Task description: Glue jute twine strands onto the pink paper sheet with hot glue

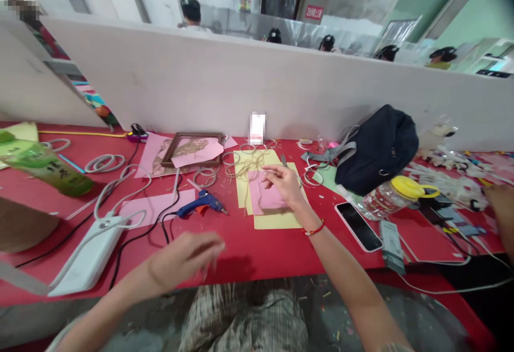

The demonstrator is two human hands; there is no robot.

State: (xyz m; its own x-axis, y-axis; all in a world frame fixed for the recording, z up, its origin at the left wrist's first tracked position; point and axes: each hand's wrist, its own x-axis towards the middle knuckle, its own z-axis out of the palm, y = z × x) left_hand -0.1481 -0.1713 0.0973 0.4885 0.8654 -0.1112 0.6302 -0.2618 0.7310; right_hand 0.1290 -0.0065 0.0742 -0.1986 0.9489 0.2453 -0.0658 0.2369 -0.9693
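My right hand is over a pink sheet on yellow paper, its thumb and fingertips pressed together; a thin strand of twine hangs by them. What the fingertips hold is too small to make out for certain. My left hand, slightly blurred, hovers above the red table's front edge with fingers apart and nothing in it. A tangle of tan twine lies behind the pink sheet. The blue glue gun rests beyond my left hand.
At the left are a white power strip, cables and a green bottle. A brown frame lies behind. On the right are a phone, yellow-lidded bottle and dark bag. Another person's hand shows at the right edge.
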